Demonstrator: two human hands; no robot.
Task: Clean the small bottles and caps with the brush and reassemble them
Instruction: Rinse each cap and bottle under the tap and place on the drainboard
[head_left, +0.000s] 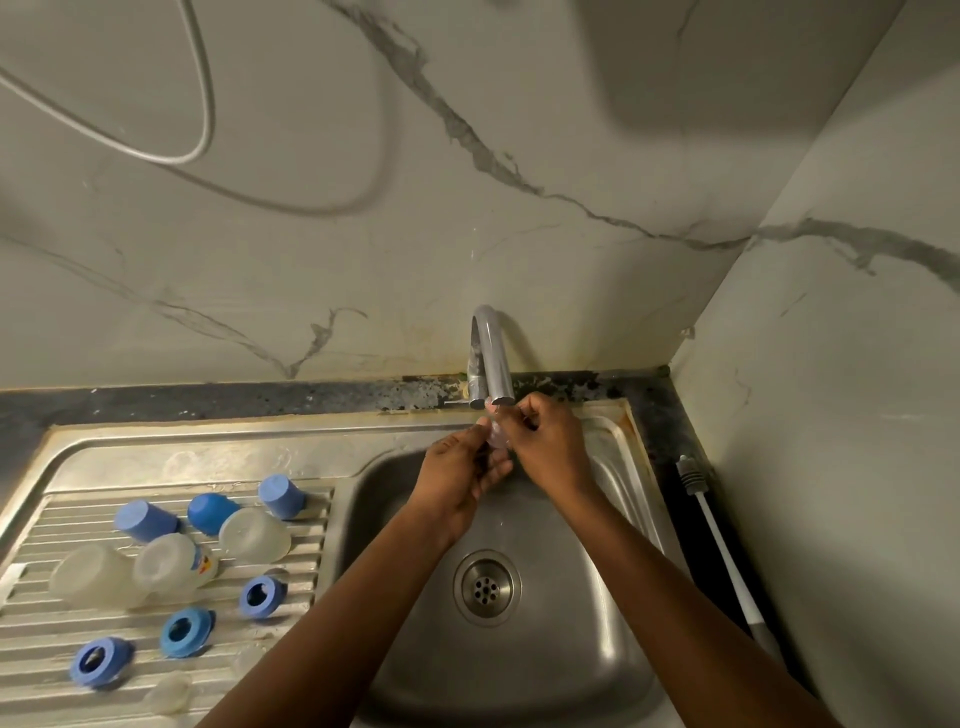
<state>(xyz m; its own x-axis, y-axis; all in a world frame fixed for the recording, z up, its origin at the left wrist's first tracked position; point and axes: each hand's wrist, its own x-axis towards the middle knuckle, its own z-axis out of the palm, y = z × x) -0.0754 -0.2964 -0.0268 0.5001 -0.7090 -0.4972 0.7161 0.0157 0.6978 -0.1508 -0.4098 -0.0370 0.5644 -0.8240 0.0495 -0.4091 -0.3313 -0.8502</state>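
Forearms enter at the bottom edge. Over the sink (571, 649), left hand (460, 475) and right hand (548, 444) both pinch a small clear part (496, 437) beneath the faucet (491, 358). The drainboard (156, 457) carries clear bottles (171, 564), blue caps (145, 519) and blue rings (184, 631). The brush (722, 545) lies on the right counter.

Wall (467, 234): off-white, marbled with grey veins. Counter strip (208, 402): dark grey, speckled, paler blotches near the faucet (491, 358), which is bright silver. Sink (597, 649): dull steel grey; orange-brown staining along its far right rim. Drainboard (47, 639): same steel, ribbed in parallel lines. On it I log three solid blue caps (145, 521), three blue rings (262, 597) with dark centres, three milky translucent bottles (254, 535); one carries a red-and-yellow print. Brush (719, 545): white handle, grey tip. Small piece (496, 435) in my right hand (545, 441): colourless, clear.
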